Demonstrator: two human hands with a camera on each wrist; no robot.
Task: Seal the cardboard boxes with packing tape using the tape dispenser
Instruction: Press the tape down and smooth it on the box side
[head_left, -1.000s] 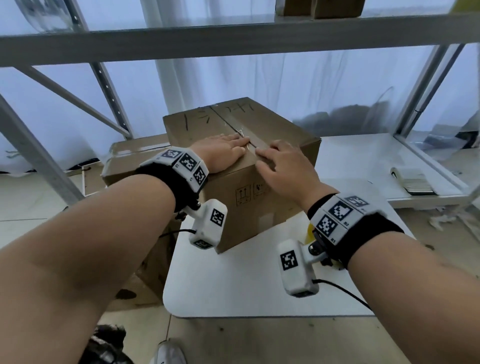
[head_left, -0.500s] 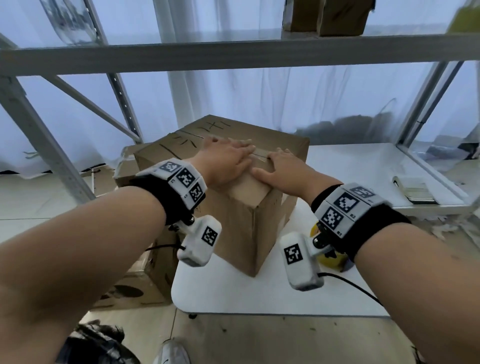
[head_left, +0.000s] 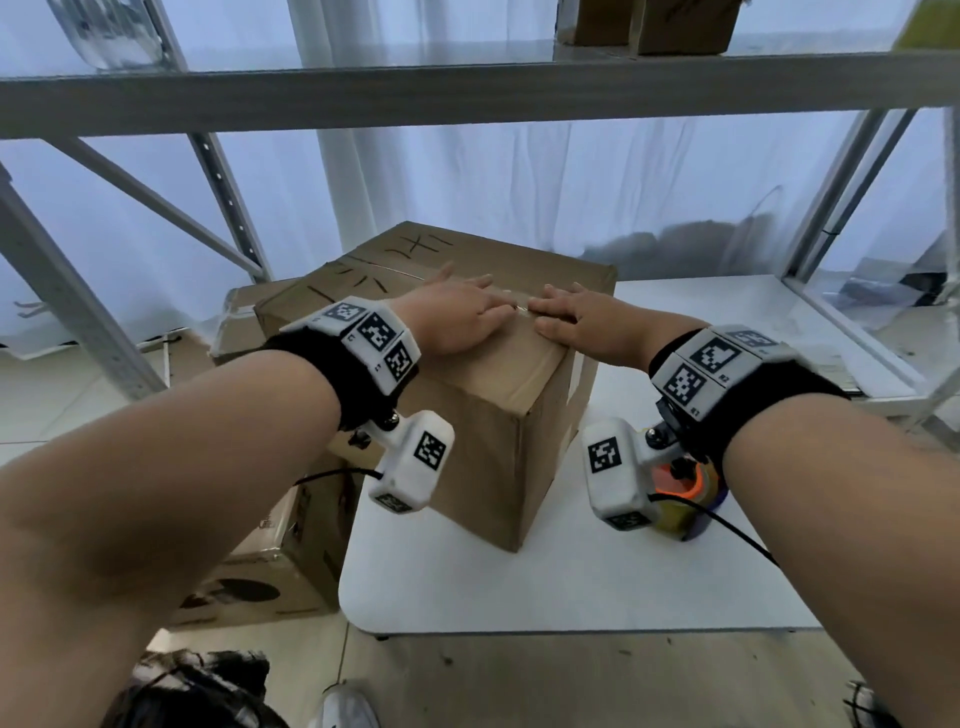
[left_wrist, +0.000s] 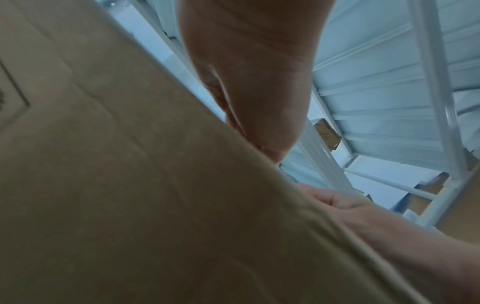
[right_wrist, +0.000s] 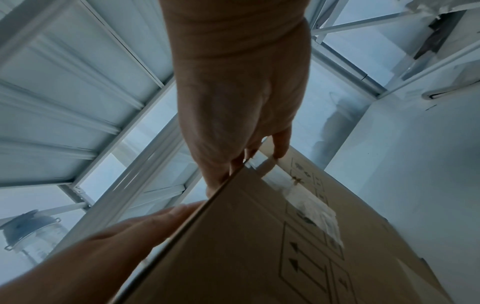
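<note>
A brown cardboard box (head_left: 498, 447) stands on the white table (head_left: 571, 587), one corner turned toward me. Black marks are drawn on its top. My left hand (head_left: 457, 317) lies flat on the top flaps, fingers straight, and my right hand (head_left: 582, 325) lies flat beside it. The fingertips of both hands meet at the centre seam. In the right wrist view, clear tape (right_wrist: 311, 207) runs down the box side (right_wrist: 259, 257). The left wrist view shows the box wall (left_wrist: 130, 185) close up under my palm (left_wrist: 254, 82). A tape dispenser (head_left: 683, 493), orange and yellow, sits on the table behind my right wrist, mostly hidden.
More cardboard boxes (head_left: 270, 561) stand on the floor left of the table. A grey metal shelf beam (head_left: 467, 88) crosses overhead, with boxes (head_left: 654, 23) on it. A notebook (head_left: 852, 384) lies on the low shelf at the right. White curtains hang behind.
The box has turned on the table under both hands, so its near corner now faces me. Both hands stayed flat on the top flaps. The tape dispenser came into view behind my right wrist.
</note>
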